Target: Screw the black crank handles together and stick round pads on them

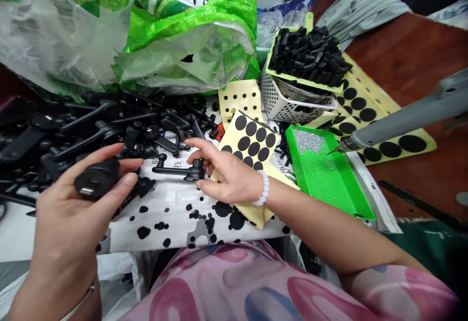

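Note:
My left hand (69, 214) is raised at the left, thumb and fingers closed round a thick black plastic part (97, 177) with a small bright metal spot on its end. My right hand (234, 172) is near the middle of the table, its thumb and fingers around the right end of a slim black plastic crank arm (175, 170). The arm's left end has a small upright knob. Behind my hands spreads a pile of similar black plastic arms (91, 121). Under my right wrist lie cream sheets of round black stickers (252, 138).
A green tray (321, 179) with small silvery screws stands at right, below the tip of a grey powered screwdriver (395, 121). Behind are a white basket (281, 99) and a yellow tray heaped with black tubes (309, 58). Green and clear plastic bags (190, 48) crowd the back.

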The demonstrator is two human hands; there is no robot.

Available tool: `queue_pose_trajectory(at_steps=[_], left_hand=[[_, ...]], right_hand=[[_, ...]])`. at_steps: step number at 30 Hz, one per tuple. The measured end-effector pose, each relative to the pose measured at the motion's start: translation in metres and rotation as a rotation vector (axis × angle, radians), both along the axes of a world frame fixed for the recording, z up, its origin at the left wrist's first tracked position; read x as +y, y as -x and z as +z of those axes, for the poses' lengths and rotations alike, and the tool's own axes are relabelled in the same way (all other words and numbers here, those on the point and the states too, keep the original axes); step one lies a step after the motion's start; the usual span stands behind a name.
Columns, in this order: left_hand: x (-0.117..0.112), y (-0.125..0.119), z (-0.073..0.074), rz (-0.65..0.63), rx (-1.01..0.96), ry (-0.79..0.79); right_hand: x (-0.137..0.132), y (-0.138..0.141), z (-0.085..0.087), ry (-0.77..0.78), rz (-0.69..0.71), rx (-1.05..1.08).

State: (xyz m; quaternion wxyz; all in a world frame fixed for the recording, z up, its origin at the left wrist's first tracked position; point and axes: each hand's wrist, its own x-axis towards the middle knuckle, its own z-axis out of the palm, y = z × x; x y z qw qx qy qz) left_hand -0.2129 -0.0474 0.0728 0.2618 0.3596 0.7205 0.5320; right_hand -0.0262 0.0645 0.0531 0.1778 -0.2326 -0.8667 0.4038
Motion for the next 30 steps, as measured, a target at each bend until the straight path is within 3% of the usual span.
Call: queue_pose_trajectory(at_steps=[2,5,7,10,15,17,21,23,27,30], left_hand=[[0.005,0.0,-0.001,-0.178,0.16,-0.026],[0.014,-0.001,-0.007,-0.549,0.349,-0.073],[0.019,-0.004,-0.012,-0.63,0.402,-0.085],[0.021,-0.013,-0.015,-0.535,0.282,0.003],[0.017,-0.031,-0.02,-0.338,-0.424,0.077],[0.016,-0.034,-0.026,-0.315,-0.59,0.091],[0.018,-0.035,-0.037,-0.328,-0.646,0.128],[0.021,-0.035,-0.04,-0.327,-0.644,0.122],[0.024,-0.04,-0.042,-0.318,-0.618,0.099],[0.025,-0.043,-0.043,-0.332,-0.556,0.099]], right_hand=[[-0.001,-0.008,0.012,0.078,0.011,0.046],[-0.002,-0.012,0.023,0.199,0.037,0.068],[0.0,-0.011,0.026,0.294,0.045,0.079],[0.003,-0.005,0.026,0.356,0.012,0.149],[0.006,0.004,0.015,0.283,-0.081,0.281],[0.009,0.003,0.011,0.235,-0.192,0.372],[0.014,-0.01,0.018,0.134,-0.459,0.538],[0.016,-0.02,0.027,0.211,-0.51,0.499],[0.014,-0.035,0.043,0.505,-0.465,0.289],[0.012,-0.035,0.046,0.67,-0.395,0.198]])
